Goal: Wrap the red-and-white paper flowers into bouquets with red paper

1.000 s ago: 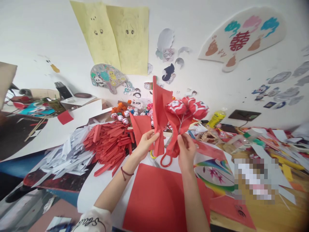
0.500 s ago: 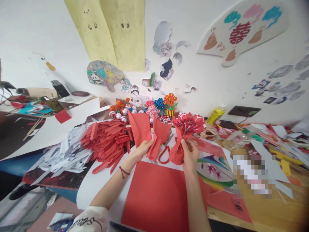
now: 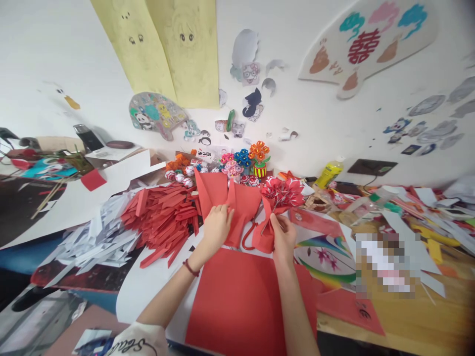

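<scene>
Scissors (image 3: 249, 236) lie between left hand (image 3: 217, 225), pinching folded red paper (image 3: 237, 207), and right hand (image 3: 284, 232), apparently gripping flower bouquet (image 3: 282, 195).

Strip pile (image 3: 163, 217) left of folded paper (image 3: 226, 202); bouquet (image 3: 280, 198) right.

Count, head view:
- Hands: two, left hand (image 3: 217, 226) and right hand (image 3: 282, 236).
- Folded red paper wraps: two under the left hand (image 3: 222, 198), one in the right hand (image 3: 266, 232).
- Paper flower bunch (image 3: 284, 192): one, above the right hand; bloom number not countable.
- Flat red sheet (image 3: 241, 301): one, below both hands.
- Red strip pile (image 3: 163, 217): one, left of the left hand; strips too many to count.
- Yellow bottle (image 3: 329, 173): one, beyond the right hand.
- Yellow wall sheets (image 3: 166, 49): two.
</scene>
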`<state>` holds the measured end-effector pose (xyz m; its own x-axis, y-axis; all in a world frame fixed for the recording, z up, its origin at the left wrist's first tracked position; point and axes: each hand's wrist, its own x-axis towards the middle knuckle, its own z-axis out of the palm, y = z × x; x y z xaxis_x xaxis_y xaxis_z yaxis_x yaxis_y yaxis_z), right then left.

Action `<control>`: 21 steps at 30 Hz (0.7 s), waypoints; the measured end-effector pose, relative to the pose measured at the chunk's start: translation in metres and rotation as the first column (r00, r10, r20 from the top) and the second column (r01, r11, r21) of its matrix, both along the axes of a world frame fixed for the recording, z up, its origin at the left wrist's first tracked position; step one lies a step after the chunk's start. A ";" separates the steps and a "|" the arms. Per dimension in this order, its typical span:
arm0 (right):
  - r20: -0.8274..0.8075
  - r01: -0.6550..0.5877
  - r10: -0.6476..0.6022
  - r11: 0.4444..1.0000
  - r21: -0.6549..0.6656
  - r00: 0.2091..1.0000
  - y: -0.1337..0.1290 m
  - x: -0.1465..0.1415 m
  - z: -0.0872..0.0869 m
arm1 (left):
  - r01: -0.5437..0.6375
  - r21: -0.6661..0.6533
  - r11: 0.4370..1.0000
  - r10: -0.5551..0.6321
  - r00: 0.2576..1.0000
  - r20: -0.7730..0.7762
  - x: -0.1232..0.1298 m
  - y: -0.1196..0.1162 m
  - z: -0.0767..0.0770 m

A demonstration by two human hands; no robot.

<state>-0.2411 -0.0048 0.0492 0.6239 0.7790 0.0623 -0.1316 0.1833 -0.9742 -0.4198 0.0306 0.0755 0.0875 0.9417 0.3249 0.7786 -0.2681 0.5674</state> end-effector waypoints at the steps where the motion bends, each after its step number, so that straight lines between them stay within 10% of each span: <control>1: 0.012 -0.011 0.011 1.000 0.005 1.000 -0.001 -0.002 0.002 | 0.007 0.042 0.999 -0.008 1.000 0.026 0.003 -0.008 0.004; 5: 0.056 -0.040 0.039 0.999 0.025 0.998 -0.003 -0.013 0.004 | 0.312 -0.165 0.936 -0.240 0.906 0.349 0.025 -0.041 0.005; 14: -0.050 -0.327 0.324 0.920 -0.217 0.945 -0.046 0.000 -0.023 | 0.280 -0.435 0.856 0.019 0.823 0.568 0.043 -0.067 -0.032; 21: -0.148 -0.511 0.490 0.837 -0.197 0.859 -0.079 0.011 -0.023 | 0.367 -0.449 0.814 -0.008 0.781 0.624 0.035 -0.082 -0.047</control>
